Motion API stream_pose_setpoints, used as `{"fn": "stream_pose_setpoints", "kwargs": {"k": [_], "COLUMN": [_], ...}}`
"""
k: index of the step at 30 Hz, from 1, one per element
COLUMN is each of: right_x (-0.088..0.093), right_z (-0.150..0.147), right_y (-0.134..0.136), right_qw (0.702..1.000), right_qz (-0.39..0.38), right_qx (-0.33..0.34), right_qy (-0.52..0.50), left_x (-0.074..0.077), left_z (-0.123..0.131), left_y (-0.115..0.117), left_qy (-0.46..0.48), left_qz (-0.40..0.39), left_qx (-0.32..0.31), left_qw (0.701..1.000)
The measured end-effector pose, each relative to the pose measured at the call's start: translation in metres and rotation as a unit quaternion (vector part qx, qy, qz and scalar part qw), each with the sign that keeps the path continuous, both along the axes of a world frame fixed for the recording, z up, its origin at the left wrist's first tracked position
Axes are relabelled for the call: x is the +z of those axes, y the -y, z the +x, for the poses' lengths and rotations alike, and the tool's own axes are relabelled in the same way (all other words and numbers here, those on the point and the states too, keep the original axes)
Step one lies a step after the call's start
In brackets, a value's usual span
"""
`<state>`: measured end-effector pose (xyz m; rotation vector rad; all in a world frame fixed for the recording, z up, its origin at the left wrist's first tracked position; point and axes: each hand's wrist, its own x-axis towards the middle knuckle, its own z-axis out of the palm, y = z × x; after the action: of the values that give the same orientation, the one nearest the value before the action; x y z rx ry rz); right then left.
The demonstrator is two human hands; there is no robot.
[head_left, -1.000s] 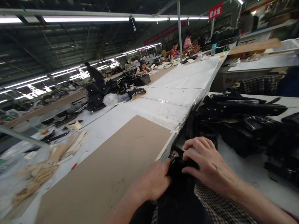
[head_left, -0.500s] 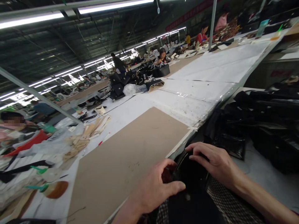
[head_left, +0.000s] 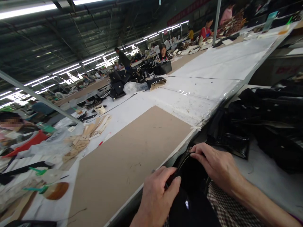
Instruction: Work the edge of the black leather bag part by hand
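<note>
At the near edge of the table I hold what looks like a black bag point(head_left: 193, 198), its dark opening facing up toward me. My left hand point(head_left: 158, 192) is closed on the left side of its rim, thumb toward the inside. At the far end of the rim, the thumb and fingers of my right hand point(head_left: 214, 165) pinch the edge. A small shiny spot shows on the bag's near panel. Checked fabric point(head_left: 227, 205) lies beside and below the bag; whether it belongs to the bag or to clothing I cannot tell.
A brown board point(head_left: 132, 157) covers the near tabletop. Two bottles with green nozzles, one a glue bottle point(head_left: 55, 191), lie at left near beige strips point(head_left: 82, 138). Black bags point(head_left: 118, 86) are heaped farther back. Dark pieces point(head_left: 272, 126) lie at right. Several people sit beyond.
My left hand has shifted slightly left and closed its thumb and fingers onto the rim. The right hand keeps its pinch, moved slightly. The view has tilted down a little.
</note>
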<state>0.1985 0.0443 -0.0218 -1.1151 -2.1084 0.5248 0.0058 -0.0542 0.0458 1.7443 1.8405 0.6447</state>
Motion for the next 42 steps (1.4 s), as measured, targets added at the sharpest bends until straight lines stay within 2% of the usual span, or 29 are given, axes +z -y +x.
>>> {"fn": "stream_pose_setpoints", "kwargs": {"k": [7,11,14,19,22,28,33,36,42], "right_x": [0.01,0.014,0.014,0.015,0.015,0.014,0.021,0.026,0.023], "right_z": [-0.007,-0.011,-0.011,-0.009,-0.008,-0.006,0.001,0.009,0.017], "right_y": [0.007,0.014,0.018,0.023,0.024,0.026,0.021,0.021,0.029], "right_qw": [0.998,0.999,0.999,0.999,0.999,1.0,0.997,0.994,0.994], "right_qz": [-0.025,-0.003,-0.004,-0.005,0.004,-0.006,-0.041,-0.023,0.025], "right_qx": [-0.046,-0.045,-0.049,-0.045,-0.035,-0.012,0.052,0.094,0.072], "right_qy": [0.019,0.008,0.013,0.013,0.009,-0.003,-0.033,-0.056,-0.073], "left_x": [-0.012,-0.002,0.005,-0.001,-0.003,0.003,-0.003,-0.006,-0.006], "left_z": [-0.009,-0.01,-0.001,0.015,0.014,0.015,0.017,0.013,0.01], "left_y": [-0.004,-0.012,-0.02,-0.029,-0.032,-0.047,-0.058,-0.06,-0.056], "left_qy": [-0.117,-0.198,-0.258,-0.364,-0.355,-0.309,-0.297,-0.28,-0.255], "left_qz": [0.147,0.107,0.077,0.124,0.138,0.089,0.084,0.085,0.096], "left_qx": [-0.114,-0.127,-0.154,-0.224,-0.275,-0.226,-0.261,-0.276,-0.292], "left_qw": [0.976,0.966,0.951,0.896,0.883,0.92,0.914,0.915,0.917]}}
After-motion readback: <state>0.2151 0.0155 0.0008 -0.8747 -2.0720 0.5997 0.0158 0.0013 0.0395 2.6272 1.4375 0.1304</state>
